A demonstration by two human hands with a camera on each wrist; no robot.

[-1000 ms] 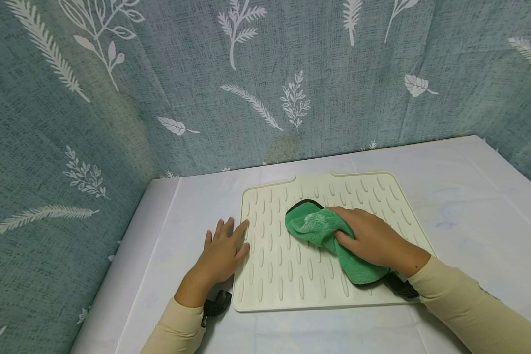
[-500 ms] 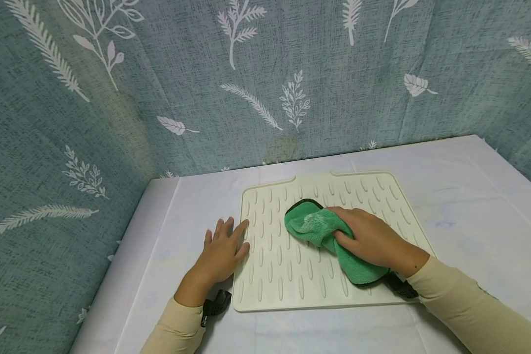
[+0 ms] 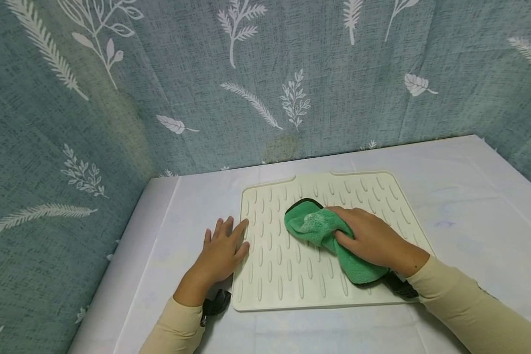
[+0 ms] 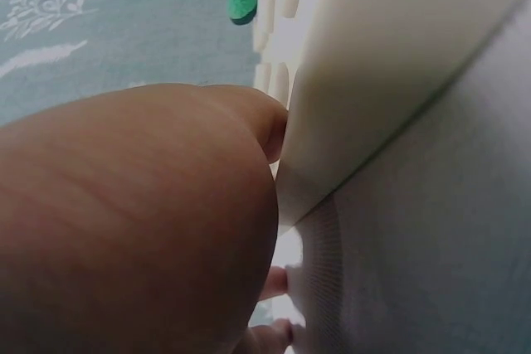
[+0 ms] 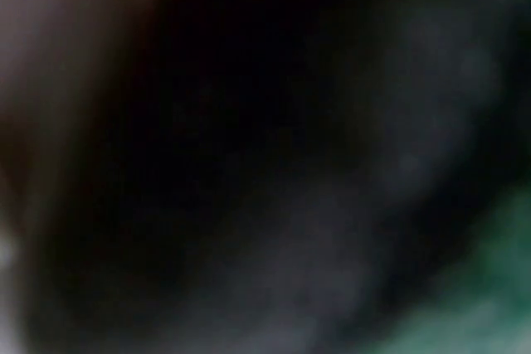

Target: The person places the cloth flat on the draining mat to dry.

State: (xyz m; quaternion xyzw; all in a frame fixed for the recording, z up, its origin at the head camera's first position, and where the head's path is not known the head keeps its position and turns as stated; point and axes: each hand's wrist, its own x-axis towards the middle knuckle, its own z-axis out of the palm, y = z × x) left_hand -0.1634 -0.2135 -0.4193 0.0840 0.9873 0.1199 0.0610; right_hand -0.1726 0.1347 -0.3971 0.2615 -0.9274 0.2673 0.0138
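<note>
A cream drying mat [image 3: 287,275] with raised oval ridges lies flat on the white-covered table. On it my right hand [image 3: 367,236] grips a bunched green microfiber cloth [image 3: 314,223] with dark edging, the thumb curled over a fold. My left hand [image 3: 221,253] rests at the mat's left edge with fingers spread, its thumb and index fingertip on the rim and the other fingers on the table. In the left wrist view the thumb side of that hand lies against the side of the mat [image 4: 373,64]. The right wrist view is dark and blurred, with a green patch of cloth [image 5: 473,312] at the lower right.
The table [image 3: 460,206] carries a white cloth with faint bluish smudges at the right. A teal curtain [image 3: 194,88] with white leaf prints hangs behind and to the left. Black wrist cameras, such as the left one [image 3: 217,302], sit under both wrists.
</note>
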